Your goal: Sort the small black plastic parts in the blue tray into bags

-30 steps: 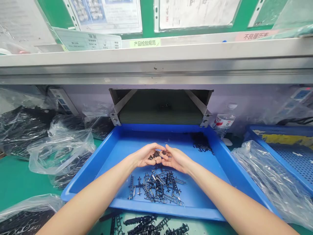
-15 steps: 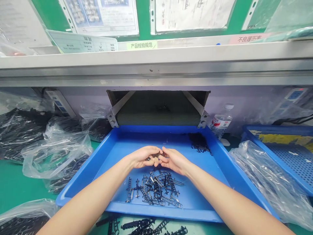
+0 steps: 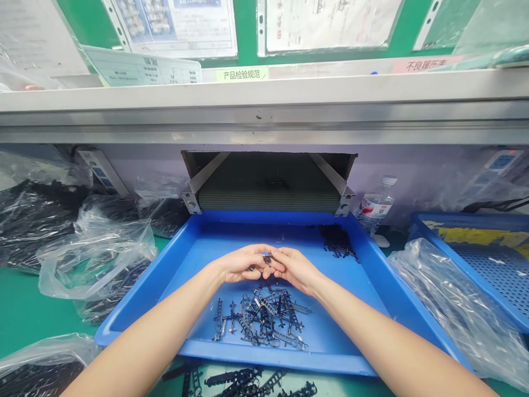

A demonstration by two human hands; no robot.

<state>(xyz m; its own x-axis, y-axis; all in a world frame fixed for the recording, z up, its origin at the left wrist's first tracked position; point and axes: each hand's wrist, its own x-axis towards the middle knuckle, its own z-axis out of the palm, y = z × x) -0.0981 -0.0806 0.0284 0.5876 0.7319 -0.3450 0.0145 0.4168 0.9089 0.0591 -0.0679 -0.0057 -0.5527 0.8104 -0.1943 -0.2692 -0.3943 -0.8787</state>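
My left hand (image 3: 243,263) and my right hand (image 3: 295,269) meet above the middle of a blue tray (image 3: 182,259). Between their fingertips is a small dark plastic part (image 3: 268,258), mostly covered by the fingers. Both hands are closed on it in a pinch. Just below them in the tray lies a loose pile of black plastic parts (image 3: 264,317), with ladder-like strips and rings. A denser heap of small black pieces (image 3: 336,241) sits in the tray's far right corner.
A conveyor belt (image 3: 268,182) ends at the tray's far edge. Bags of black parts (image 3: 41,220) stand at left. More black parts (image 3: 248,383) lie in front. A water bottle (image 3: 377,204), a clear bag (image 3: 446,303) and a blue basket (image 3: 487,264) are at right.
The fingers have shifted slightly around the small part, and the right fingertips now sit closer over it. The pile in the tray looks the same.
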